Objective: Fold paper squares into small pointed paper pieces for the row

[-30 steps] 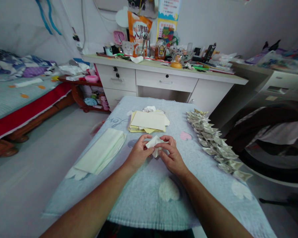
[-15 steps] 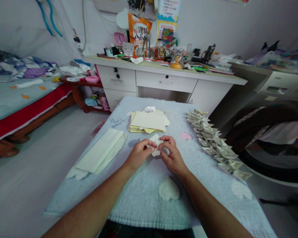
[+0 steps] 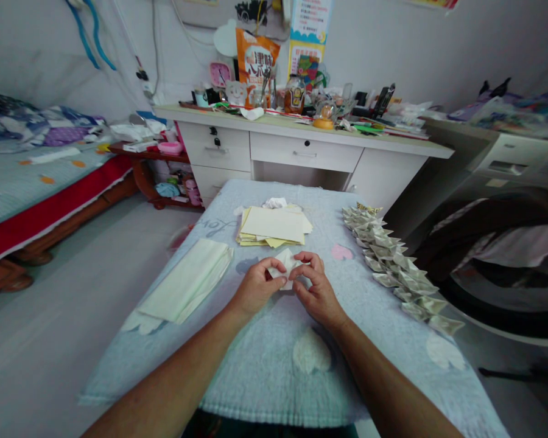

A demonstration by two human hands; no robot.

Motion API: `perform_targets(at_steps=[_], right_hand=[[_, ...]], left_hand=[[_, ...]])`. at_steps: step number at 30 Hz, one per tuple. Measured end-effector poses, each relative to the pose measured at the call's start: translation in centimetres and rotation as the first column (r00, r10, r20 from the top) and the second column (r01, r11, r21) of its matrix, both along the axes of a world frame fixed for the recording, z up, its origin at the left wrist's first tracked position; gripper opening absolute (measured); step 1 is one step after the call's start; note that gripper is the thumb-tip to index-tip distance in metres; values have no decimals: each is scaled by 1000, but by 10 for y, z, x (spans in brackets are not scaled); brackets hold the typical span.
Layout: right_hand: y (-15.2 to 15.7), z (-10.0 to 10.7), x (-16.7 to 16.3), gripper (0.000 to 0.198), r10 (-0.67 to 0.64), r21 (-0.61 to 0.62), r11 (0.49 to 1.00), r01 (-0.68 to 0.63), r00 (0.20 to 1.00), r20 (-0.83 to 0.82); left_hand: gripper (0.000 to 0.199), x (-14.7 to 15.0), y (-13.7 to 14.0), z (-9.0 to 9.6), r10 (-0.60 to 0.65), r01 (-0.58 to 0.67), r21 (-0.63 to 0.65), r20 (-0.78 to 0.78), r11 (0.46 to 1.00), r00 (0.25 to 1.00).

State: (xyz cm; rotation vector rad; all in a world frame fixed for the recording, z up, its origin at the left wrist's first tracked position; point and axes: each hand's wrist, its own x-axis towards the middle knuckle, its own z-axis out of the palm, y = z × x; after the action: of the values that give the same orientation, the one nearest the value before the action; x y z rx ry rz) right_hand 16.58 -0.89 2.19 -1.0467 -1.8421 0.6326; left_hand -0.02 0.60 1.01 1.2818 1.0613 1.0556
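Observation:
A small piece of pale folded paper point(image 3: 287, 260) is between my hands, over the middle of the cloth-covered table point(image 3: 256, 365). My left hand point(image 3: 258, 286) pinches its left side between thumb and forefinger. At the right side, my right hand point(image 3: 317, 286) has its curled fingertips on the paper. The fingers cover part of the folds. Just beyond lies a stack of cream and yellow paper sheets point(image 3: 274, 224). To the left rests a long bundle of pale sheets point(image 3: 187, 280). Rows of folded paper pieces with pointed tips point(image 3: 393, 261) run along the right edge.
A crumpled white tissue point(image 3: 274, 202) sits behind the stack. Past the table stands a white desk point(image 3: 305, 149) crowded with jars, a pink clock point(image 3: 220, 74) and an orange bag point(image 3: 256, 61). A washing machine point(image 3: 511, 158) is on the right, a bed point(image 3: 50, 164) on the left.
My fingers have shifted slightly on the paper, and the left thumb has moved a little over it. The view has tilted very slightly; the other papers lie as before.

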Motion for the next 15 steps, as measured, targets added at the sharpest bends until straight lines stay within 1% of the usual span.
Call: perform_targets(at_steps=[3, 8, 15], right_hand=[[0, 2, 0, 17, -4, 11, 1000, 4, 1000, 16], [0, 0, 1, 16, 7, 18, 1000, -8, 1000, 29], [1, -2, 2, 17, 7, 9, 1000, -7, 1000, 26]], left_hand=[[16, 1, 0, 1, 16, -15, 29, -54, 999, 998], [19, 0, 0, 0, 31, -24, 56, -115, 998, 993], [29, -1, 2, -5, 25, -22, 43, -65, 999, 998]])
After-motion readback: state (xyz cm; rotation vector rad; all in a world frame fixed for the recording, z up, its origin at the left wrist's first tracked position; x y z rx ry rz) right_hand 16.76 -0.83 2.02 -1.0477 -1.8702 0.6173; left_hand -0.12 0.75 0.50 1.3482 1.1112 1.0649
